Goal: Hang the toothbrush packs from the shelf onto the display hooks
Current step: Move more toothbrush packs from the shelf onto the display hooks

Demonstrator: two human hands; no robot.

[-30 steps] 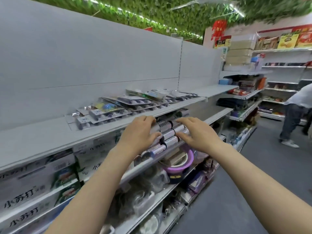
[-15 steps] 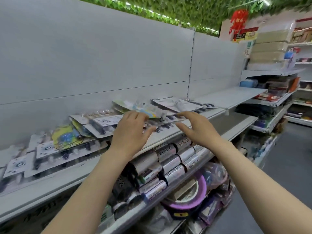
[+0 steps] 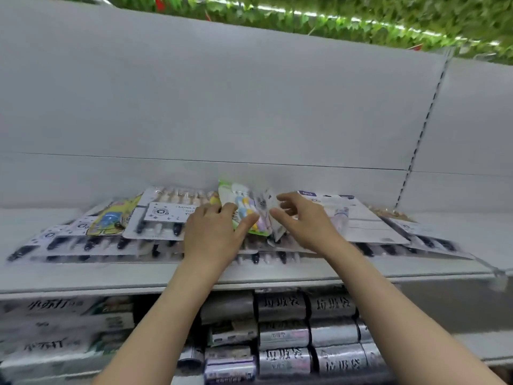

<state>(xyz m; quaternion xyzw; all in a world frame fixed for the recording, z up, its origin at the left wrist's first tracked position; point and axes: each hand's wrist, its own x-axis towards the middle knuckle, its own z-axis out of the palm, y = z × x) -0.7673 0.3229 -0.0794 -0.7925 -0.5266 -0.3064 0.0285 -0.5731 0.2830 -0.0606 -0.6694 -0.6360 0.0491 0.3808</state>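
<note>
One head-worn wide-angle view faces the shelf (image 3: 277, 273) squarely from close in front, looking forward and slightly down. The shelf edge crosses the middle of the frame; the back panel (image 3: 249, 107) rises behind it, and stocked rolls (image 3: 305, 334) sit below it.

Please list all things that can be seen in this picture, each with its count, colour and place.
toothbrush packs: many, count unclear, mostly white card with dark brushes, spread on the shelf
green pack: one, green edge, pastel brushes, tilted up above the pile
shelf: one, white, across the middle
rolls: several, silvery grey, below the shelf
boxes: several, white, lower left
back panel: white, behind the shelf
leaves: green, top
left hand: pinches the green pack
right hand: fingers loosely curled beside that pack
</note>
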